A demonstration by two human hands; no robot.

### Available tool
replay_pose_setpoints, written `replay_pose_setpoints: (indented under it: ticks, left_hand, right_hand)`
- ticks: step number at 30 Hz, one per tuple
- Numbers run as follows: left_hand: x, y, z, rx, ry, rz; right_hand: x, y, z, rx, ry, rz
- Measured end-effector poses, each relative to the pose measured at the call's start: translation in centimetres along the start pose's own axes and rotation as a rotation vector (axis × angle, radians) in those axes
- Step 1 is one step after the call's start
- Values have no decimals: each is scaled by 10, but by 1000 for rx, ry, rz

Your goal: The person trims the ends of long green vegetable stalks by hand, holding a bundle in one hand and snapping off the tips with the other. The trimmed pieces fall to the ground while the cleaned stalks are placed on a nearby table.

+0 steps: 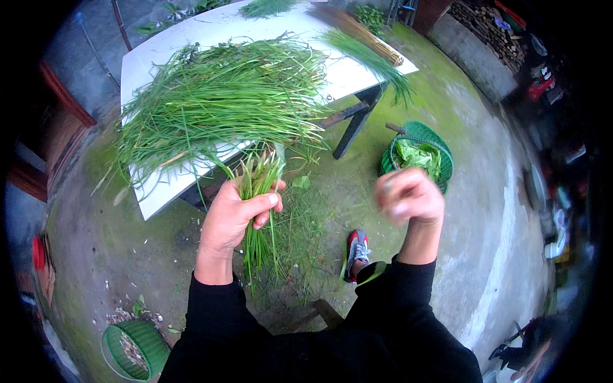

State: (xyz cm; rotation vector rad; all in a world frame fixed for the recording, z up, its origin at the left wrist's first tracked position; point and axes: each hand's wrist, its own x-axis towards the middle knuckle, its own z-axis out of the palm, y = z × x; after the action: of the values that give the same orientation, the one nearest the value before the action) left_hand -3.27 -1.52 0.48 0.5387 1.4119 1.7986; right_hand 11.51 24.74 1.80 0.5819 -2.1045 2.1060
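My left hand (244, 210) grips a bunch of slender green stalks (258, 174), probably chives, pale ends up and green leaves hanging below the fist. Beyond it, a large heap of the same long green leaves (230, 100) covers much of a white tabletop (151, 196), some hanging over the near edge. To the right, my right hand (409, 196) is raised in front of a green woven basket, its fingers curled and motion-blurred; whether it holds anything cannot be told. A smaller green bunch (366, 57) lies at the table's right edge, beside a straw broom (373, 40).
The green basket (445, 153) holds leafy greens (416, 155). Another green basket (155, 349) with scraps stands at the lower left. Fallen leaves (306, 234) litter the floor between my arms, near a red and grey shoe (358, 246). A dark table leg (357, 124) stands ahead.
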Motion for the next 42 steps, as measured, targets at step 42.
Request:
replay_pose_setpoints:
  ticks: [42]
  left_hand:
    - [-44,42,-24,-300,274,406]
  right_hand:
    - [37,98,28,-958,536,436]
